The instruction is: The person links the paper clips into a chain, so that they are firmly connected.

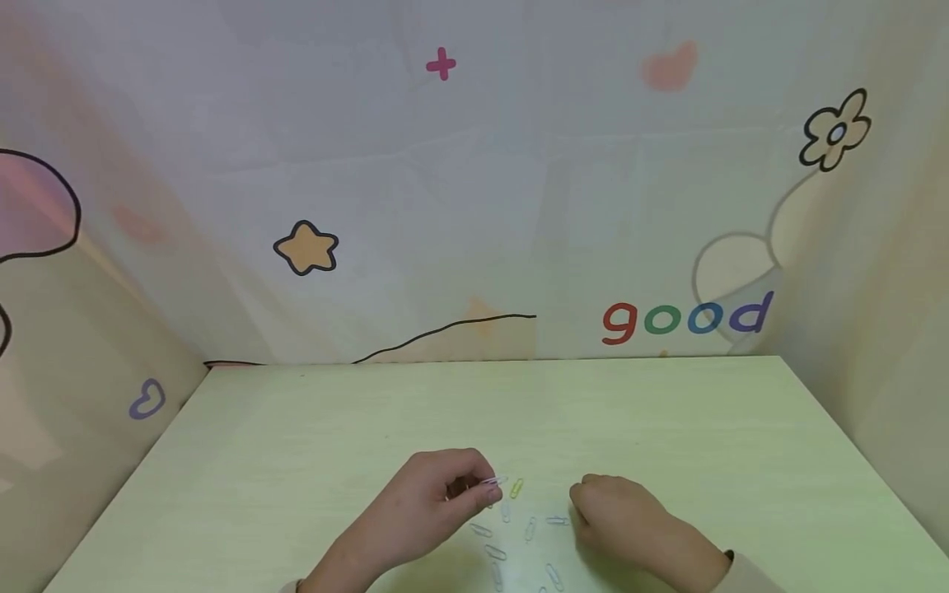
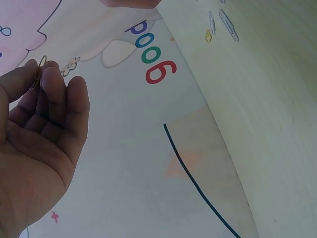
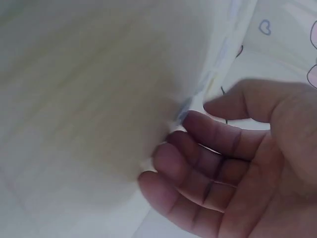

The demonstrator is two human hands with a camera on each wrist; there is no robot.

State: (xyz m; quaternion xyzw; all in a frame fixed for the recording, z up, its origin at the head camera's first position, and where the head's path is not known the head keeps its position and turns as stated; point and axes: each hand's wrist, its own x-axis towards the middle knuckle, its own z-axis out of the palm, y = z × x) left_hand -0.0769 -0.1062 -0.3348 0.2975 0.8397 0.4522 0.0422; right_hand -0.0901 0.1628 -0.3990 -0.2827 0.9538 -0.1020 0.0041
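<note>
My left hand (image 1: 423, 504) pinches a paper clip (image 1: 497, 480) between thumb and fingertips, raised over the table. In the left wrist view this clip (image 2: 43, 61) is a thin wire loop standing up from the fingertips. A yellow paper clip (image 1: 516, 488) lies just right of it. My right hand (image 1: 623, 519) is low at the tabletop, fingers loosely bent. Bluish paper clips (image 1: 557, 520) lie beside its fingertips. From the right wrist, a blurred bluish clip (image 3: 183, 110) shows right at the index fingertip, with the thumb apart from that finger.
Several more paper clips, among them a grey one (image 1: 494, 553) and a pale one (image 1: 554, 577), lie scattered on the pale green table (image 1: 311, 445) between the hands. A printed cloth backdrop (image 1: 482, 206) stands behind the table and along both sides.
</note>
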